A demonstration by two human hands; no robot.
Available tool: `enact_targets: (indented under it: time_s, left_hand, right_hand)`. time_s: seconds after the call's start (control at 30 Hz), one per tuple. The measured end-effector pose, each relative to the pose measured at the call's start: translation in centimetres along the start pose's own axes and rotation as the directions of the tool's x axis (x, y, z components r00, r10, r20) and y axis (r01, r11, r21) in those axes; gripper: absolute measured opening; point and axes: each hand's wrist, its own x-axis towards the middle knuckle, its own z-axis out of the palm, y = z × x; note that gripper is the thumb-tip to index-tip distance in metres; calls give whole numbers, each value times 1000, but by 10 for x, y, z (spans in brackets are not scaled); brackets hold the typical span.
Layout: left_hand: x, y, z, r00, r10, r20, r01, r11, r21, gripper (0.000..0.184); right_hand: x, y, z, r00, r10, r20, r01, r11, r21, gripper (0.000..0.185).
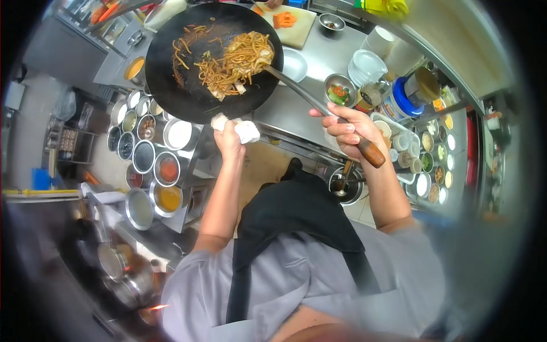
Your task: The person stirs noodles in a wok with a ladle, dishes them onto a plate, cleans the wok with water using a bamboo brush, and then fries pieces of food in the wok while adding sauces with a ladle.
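My left hand (229, 141) is closed around a folded white cloth (247, 131) at the near rim of a large black wok (165, 74); the wok's handle is hidden under cloth and fingers. In my right hand (348, 128) is a long metal wok ladle (299, 89) with a wooden handle end, fingers wrapped round its shaft. The ladle's head is hidden by a heap of brown fried noodles (248, 57) inside the wok. More noodles and pale pieces lie lower in the wok, and strands stick to its left wall.
Behind the wok, a cutting board (302, 31) holds orange slices, with another person's hand (274, 3) beside it. A white plate (293, 65), a bowl of vegetables (338, 91) and stacked bowls (367, 65) stand right. Several metal pots (144, 156) fill the left side.
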Motion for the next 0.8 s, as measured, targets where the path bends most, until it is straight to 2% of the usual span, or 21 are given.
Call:
enact_targets:
  time_s: [0.07, 0.2, 0.27, 0.33, 0.47, 0.5, 0.53, 0.6, 0.63, 0.7, 0.73, 0.8]
  left_hand:
    - [-1, 6, 7, 1000, 14, -27, -13, 998, 57, 20]
    - [28, 12, 2, 996, 85, -27, -84, 994, 63, 23]
    - [49, -9, -25, 989, 148, -20, -146, 986, 77, 24]
    - [55, -11, -11, 975, 222, -18, -220, 972, 88, 25]
    - [87, -41, -13, 970, 234, -70, -224, 966, 126, 28]
    - [105, -85, -22, 959, 269, -89, -255, 957, 139, 30]
    - [110, -91, -22, 962, 258, -94, -244, 960, 137, 30]
    - [114, -87, -19, 953, 302, -32, -294, 943, 156, 32]
    - [114, -84, -14, 945, 327, -11, -324, 940, 103, 33]
    - [112, -76, -7, 946, 325, -25, -320, 941, 107, 33]
    - [129, -97, -24, 938, 345, -38, -339, 933, 122, 33]
    - [134, -101, -29, 922, 386, -5, -384, 918, 101, 33]
  right_hand:
    - [8, -8, -19, 999, 50, 20, -51, 997, 60, 39]
    - [27, 12, -21, 1000, -3, 11, 2, 999, 35, 38]
    - [39, 27, -40, 997, -47, 64, 47, 999, -10, 39]
    - [35, 15, -48, 996, -28, 85, 30, 999, -25, 42]
    - [55, 15, -82, 991, -115, 64, 117, 992, -37, 45]
    - [83, 10, -130, 987, -129, 98, 133, 990, -39, 47]
    - [82, 7, -134, 988, -127, 86, 131, 991, -41, 47]
    - [72, 5, -134, 992, -111, 67, 117, 990, -78, 46]
    - [67, 5, -133, 992, -112, 60, 117, 990, -82, 46]
    - [58, 5, -136, 983, -149, 109, 154, 987, -39, 47]
    - [86, 10, -163, 982, -142, 122, 148, 988, -42, 47]
    - [82, 10, -168, 983, -140, 119, 144, 989, -29, 46]
